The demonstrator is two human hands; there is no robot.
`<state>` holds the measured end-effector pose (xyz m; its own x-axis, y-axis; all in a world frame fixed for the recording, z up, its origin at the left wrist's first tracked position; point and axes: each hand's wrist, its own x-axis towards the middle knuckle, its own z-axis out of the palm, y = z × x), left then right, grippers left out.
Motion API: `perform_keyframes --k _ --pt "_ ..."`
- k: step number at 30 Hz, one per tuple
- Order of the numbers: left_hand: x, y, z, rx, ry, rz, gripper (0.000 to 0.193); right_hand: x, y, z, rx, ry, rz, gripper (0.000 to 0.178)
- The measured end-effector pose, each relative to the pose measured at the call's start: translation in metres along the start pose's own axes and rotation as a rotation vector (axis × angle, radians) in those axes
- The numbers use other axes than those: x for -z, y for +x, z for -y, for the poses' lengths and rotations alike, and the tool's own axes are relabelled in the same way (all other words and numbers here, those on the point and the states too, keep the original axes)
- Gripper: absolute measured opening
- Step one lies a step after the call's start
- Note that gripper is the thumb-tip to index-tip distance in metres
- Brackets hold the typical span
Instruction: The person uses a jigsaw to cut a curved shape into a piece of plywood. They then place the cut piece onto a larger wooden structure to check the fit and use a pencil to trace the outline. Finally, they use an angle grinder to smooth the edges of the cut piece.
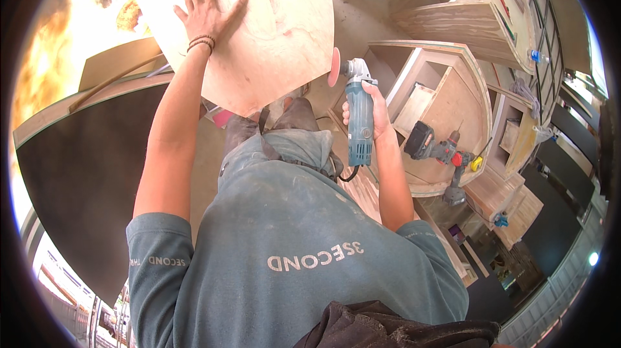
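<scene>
A pale plywood panel (284,44) with angled corners and a curved edge fills the top of the view. My left hand (206,15) lies on it with fingers spread, a beaded bracelet at the wrist. My right hand (377,110) is wrapped round the body of a teal angle grinder (359,121), held upright. The grinder's reddish sanding disc (334,67) stands edge-on at the panel's right edge; whether it touches cannot be made out. A black cord (349,176) leaves the grinder's lower end.
On the right, a curved wooden cabinet (453,96) carries a cordless drill (446,149) and a second cordless tool (457,183). Behind it stands another curved cabinet (453,21). A large dark panel (84,180) is on my left, with a wooden stick (113,83) near its far edge.
</scene>
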<state>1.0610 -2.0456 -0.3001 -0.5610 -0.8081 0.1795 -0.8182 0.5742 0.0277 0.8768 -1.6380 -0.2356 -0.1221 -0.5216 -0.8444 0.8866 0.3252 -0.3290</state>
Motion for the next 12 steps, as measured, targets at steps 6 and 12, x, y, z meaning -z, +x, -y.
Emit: perform_keyframes --k 6,12 --pt "-0.001 -0.001 0.001 -0.002 -0.004 -0.005 0.109 0.002 0.002 0.001 0.009 -0.007 -0.003 0.055" --pt "0.001 -0.003 0.001 0.007 0.013 0.012 0.108 -0.004 0.0 0.01 0.026 -0.015 0.034 0.057"
